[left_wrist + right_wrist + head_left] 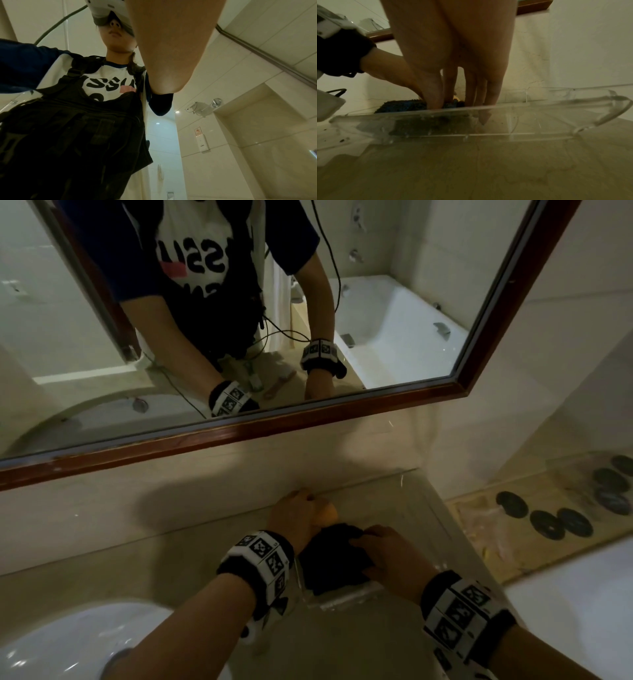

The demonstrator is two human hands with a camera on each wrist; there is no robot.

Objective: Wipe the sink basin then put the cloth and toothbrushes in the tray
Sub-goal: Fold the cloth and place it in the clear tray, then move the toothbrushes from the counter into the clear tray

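A bathroom: a large wall mirror in a dark red-brown wooden frame [342, 414] hangs over a beige stone counter [102, 529] with a white ceramic sink basin [68, 642], the mirror reflects a white bathtub [394, 337], and pale glossy tiles [257, 169] cover the walls

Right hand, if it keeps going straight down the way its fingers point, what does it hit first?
The right hand already has fingertips on the dark cloth in the clear tray; pushing further would likely press the cloth into the tray floor.

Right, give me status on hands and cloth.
Left hand at tray's far end, grip hidden. Right hand fingers straight, pressing dark cloth into tray. Nothing in the way.
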